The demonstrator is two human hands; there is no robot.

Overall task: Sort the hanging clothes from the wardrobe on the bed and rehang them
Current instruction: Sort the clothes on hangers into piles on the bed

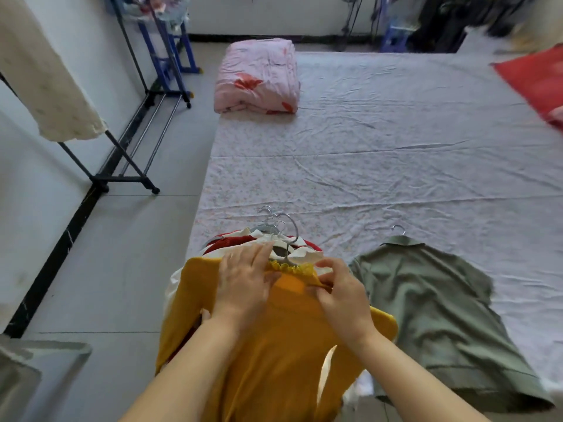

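Observation:
A mustard yellow top point(274, 345) lies uppermost on a pile of clothes at the bed's near left corner, with red and white garments point(240, 242) under it. Several metal hanger hooks point(275, 223) stick out past the pile. My left hand point(243, 278) rests flat on the yellow top's left shoulder, fingers straight toward the collar. My right hand point(341, 290) pinches the yellow fabric by the neckline. An olive green shirt point(432, 306) on its own hanger lies spread out to the right.
The bed sheet point(396, 153) stretches ahead. A folded pink quilt point(259, 77) sits at its far left, a red cloth point(536, 80) at far right. A clothes rack point(128, 166) with a cream garment point(45, 71) stands by the left wall.

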